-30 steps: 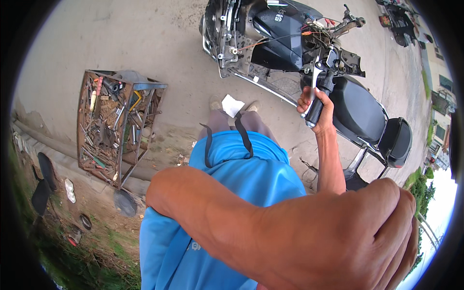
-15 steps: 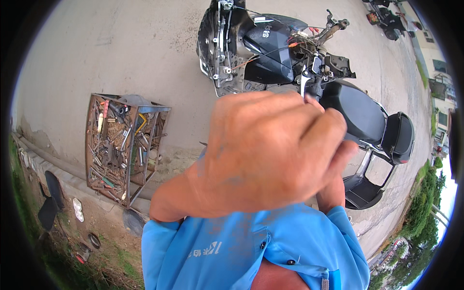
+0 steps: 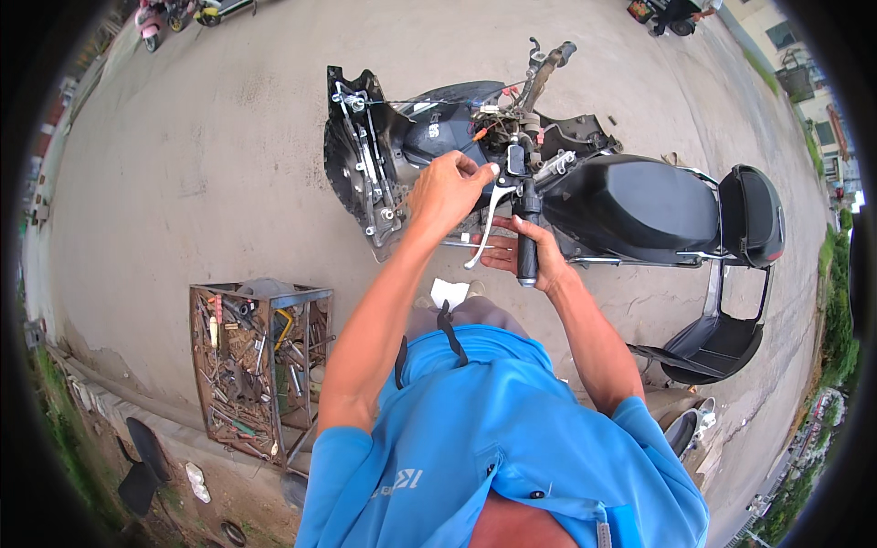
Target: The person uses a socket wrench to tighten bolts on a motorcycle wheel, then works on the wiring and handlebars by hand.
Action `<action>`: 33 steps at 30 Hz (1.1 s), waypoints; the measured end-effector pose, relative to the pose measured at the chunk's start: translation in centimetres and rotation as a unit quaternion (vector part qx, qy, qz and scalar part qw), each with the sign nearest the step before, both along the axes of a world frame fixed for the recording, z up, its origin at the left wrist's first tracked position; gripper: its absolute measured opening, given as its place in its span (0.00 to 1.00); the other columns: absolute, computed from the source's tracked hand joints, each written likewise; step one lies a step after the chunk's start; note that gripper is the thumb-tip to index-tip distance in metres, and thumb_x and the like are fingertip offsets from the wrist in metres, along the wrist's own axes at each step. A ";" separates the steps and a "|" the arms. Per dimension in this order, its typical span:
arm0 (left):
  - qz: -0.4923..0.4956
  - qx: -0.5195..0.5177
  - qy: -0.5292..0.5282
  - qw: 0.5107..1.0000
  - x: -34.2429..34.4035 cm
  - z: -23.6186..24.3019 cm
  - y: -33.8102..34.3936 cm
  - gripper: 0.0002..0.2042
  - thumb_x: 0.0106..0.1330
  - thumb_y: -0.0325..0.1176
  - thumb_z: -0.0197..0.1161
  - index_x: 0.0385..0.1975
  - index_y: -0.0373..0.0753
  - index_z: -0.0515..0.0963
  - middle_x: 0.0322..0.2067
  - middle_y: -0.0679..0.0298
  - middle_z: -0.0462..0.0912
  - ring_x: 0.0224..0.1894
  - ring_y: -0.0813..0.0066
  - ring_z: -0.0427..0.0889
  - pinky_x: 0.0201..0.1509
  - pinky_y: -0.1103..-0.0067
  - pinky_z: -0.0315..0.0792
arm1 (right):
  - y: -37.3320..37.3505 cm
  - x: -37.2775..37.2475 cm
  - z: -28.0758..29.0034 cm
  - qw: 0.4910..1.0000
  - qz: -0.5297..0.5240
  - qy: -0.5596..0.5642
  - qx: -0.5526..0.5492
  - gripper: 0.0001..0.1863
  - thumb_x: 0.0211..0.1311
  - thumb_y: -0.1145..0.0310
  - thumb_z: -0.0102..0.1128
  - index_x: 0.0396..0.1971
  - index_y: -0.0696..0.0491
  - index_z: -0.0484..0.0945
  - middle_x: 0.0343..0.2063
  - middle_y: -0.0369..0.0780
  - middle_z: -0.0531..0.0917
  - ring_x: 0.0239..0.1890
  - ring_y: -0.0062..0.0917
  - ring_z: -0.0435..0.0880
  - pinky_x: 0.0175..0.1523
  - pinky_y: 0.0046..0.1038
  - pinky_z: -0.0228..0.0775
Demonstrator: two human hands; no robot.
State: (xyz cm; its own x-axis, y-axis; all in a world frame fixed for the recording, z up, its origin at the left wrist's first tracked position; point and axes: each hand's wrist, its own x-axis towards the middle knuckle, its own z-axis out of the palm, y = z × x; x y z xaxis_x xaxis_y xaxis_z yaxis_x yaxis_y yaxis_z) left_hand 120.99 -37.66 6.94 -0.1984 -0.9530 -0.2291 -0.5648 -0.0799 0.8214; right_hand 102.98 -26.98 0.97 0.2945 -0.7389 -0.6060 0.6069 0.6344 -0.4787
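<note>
My left hand [image 3: 446, 194] reaches to the pivot end of a silver brake lever [image 3: 494, 212], thumb and fingertips pinched together beside it. Whatever lies between those fingertips is too small to make out. Under the black handlebar grip [image 3: 528, 239], my right hand [image 3: 546, 256] is cupped from the near side. Its fingers stretch out past the grip beneath the lever, and its thumb rests by the grip's upper part. A thin metallic rod [image 3: 453, 244] shows next to those fingers; I cannot tell whether they hold it. The partly stripped black scooter [image 3: 630, 205] stands before me.
At left stands a rusty metal tool cart [image 3: 195, 352] full of loose tools. A detached front panel [image 3: 352, 173] leans at the scooter's nose, with loose wires [image 3: 481, 134] around the steering column. An open black box [image 3: 722, 352] sits at right. Parked scooters [image 3: 178, 16] are far off.
My left hand has come down from close before the camera to the brake lever. My right hand, mostly hidden before, now shows under the grip. The whole view has shifted.
</note>
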 end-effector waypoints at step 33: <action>0.018 0.019 0.024 0.999 -5.6 -3.5 -3.9 0.13 0.55 0.38 0.74 0.27 0.33 0.81 0.23 0.68 0.79 0.25 0.81 0.70 0.28 0.78 0.63 | -0.5 0.1 -2.3 0.990 0.028 0.139 -0.015 0.19 0.58 0.53 0.66 0.35 0.55 0.77 0.21 0.38 0.81 0.20 0.23 0.81 0.25 0.25 0.74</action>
